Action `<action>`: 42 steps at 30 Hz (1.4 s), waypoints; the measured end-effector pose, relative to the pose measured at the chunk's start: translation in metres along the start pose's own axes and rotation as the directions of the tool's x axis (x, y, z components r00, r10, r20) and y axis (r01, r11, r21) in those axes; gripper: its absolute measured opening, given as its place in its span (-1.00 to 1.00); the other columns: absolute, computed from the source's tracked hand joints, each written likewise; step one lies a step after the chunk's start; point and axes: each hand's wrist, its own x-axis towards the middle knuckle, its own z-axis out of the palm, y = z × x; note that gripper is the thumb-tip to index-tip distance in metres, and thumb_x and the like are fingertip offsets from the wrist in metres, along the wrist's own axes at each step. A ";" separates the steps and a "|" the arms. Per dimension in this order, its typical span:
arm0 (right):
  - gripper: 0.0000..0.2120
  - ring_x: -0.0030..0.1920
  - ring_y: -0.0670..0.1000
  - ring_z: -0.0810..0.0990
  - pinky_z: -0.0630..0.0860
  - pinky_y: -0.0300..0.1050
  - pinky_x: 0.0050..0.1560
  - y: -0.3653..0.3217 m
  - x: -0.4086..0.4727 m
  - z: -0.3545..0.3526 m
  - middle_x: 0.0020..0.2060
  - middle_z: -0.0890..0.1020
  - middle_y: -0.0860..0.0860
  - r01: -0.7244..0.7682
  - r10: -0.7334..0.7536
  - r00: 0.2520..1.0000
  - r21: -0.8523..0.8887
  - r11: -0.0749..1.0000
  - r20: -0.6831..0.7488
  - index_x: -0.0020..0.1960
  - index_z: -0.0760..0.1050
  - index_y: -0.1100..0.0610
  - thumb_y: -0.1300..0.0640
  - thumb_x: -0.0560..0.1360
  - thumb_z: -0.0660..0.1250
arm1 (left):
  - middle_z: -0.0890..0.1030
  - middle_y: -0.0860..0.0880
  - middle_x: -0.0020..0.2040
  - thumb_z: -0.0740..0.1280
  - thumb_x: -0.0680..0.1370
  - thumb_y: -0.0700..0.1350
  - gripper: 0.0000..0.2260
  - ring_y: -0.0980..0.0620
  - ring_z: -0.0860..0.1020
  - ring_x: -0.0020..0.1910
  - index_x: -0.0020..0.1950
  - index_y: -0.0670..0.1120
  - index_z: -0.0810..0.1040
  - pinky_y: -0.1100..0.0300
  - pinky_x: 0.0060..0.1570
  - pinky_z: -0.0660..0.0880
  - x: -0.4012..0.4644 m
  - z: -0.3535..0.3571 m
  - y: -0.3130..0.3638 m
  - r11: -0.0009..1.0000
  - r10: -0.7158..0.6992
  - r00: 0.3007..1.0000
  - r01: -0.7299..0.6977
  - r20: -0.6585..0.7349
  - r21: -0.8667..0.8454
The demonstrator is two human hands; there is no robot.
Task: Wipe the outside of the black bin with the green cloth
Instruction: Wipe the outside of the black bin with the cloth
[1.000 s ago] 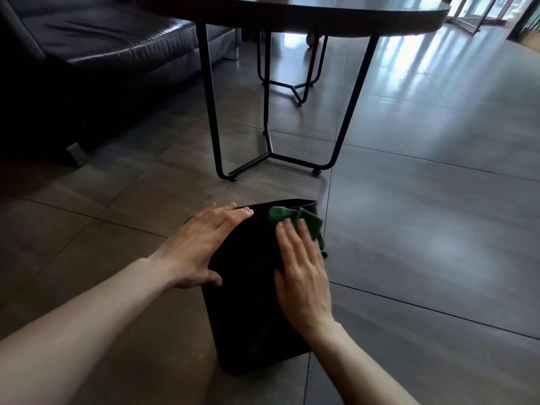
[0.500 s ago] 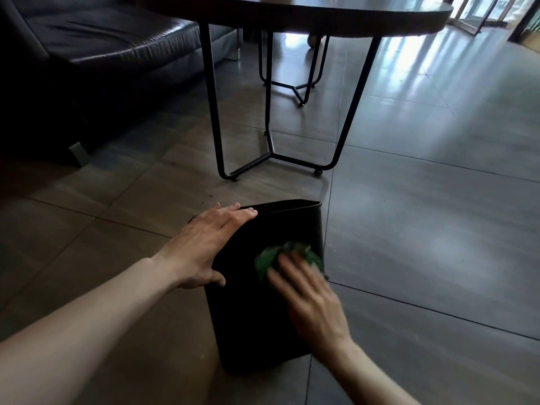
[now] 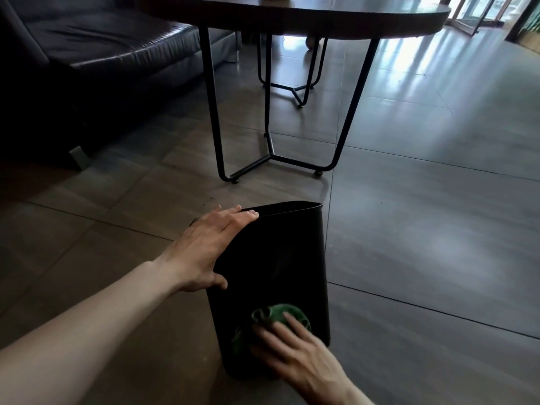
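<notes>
The black bin lies tipped over on the tiled floor, its open rim pointing away from me. My left hand rests flat on the bin's left side near the rim, fingers together. My right hand presses the green cloth against the bin's upper face, close to its base at the near end. The cloth is bunched under my fingers and only partly shows.
A round dark table on thin black metal legs stands just beyond the bin. A dark leather sofa fills the far left. Grey floor tiles stretch to the right.
My right hand has slid the green cloth down the bin's face from the rim toward the base, nearer to me. My left hand has stayed on the bin's left side.
</notes>
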 end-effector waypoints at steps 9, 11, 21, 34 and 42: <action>-0.45 0.61 0.17 0.24 0.36 0.29 0.49 0.079 0.099 -0.052 0.54 0.42 0.12 -0.500 0.566 0.804 0.309 0.809 -0.180 0.52 0.44 0.10 0.24 0.54 0.40 | 0.18 0.11 0.60 0.61 0.13 0.12 0.21 0.11 0.04 0.62 0.61 0.15 -0.05 -0.03 0.57 0.10 -0.001 -0.004 0.005 1.000 -0.021 1.000 0.021 0.003 -0.019; -0.54 0.57 0.18 0.32 0.38 0.29 0.47 0.052 0.077 -0.036 0.51 0.47 0.12 -0.404 0.445 0.880 0.234 0.884 -0.163 0.48 0.50 0.09 0.16 0.58 0.35 | 0.15 0.15 0.61 0.63 0.14 0.11 0.20 0.12 0.04 0.61 0.61 0.15 -0.04 -0.02 0.58 0.08 -0.001 -0.004 0.006 1.000 -0.006 1.000 0.006 0.004 -0.011; -0.59 0.49 0.17 0.47 0.52 0.18 0.36 0.030 0.028 -0.029 0.48 0.51 0.10 -0.262 0.286 0.950 0.175 0.949 -0.125 0.44 0.54 0.03 0.16 0.61 0.25 | 0.12 0.17 0.61 0.66 0.11 0.15 0.25 0.13 0.01 0.62 0.61 0.15 -0.06 0.02 0.60 0.02 -0.002 -0.004 0.006 1.000 -0.002 1.000 0.002 0.001 -0.002; -0.59 0.59 0.17 0.29 0.39 0.22 0.49 0.005 0.003 0.001 0.57 0.39 0.08 -0.129 0.131 0.990 0.040 0.991 -0.053 0.53 0.42 0.00 0.14 0.69 0.20 | 0.08 0.18 0.62 0.65 0.13 0.18 0.26 0.14 -0.03 0.62 0.61 0.17 -0.11 0.00 0.59 0.03 -0.002 -0.004 0.006 1.000 -0.012 1.000 0.012 0.019 0.003; -0.41 0.51 0.19 0.43 0.58 0.22 0.29 0.083 0.081 -0.058 0.45 0.53 0.13 -0.525 0.614 0.762 0.358 0.772 -0.207 0.43 0.56 0.05 0.27 0.42 0.55 | 0.11 0.16 0.62 0.62 0.13 0.17 0.24 0.13 0.00 0.62 0.61 0.17 -0.10 -0.02 0.58 0.07 -0.003 -0.005 0.006 1.000 -0.007 1.000 0.007 0.007 -0.001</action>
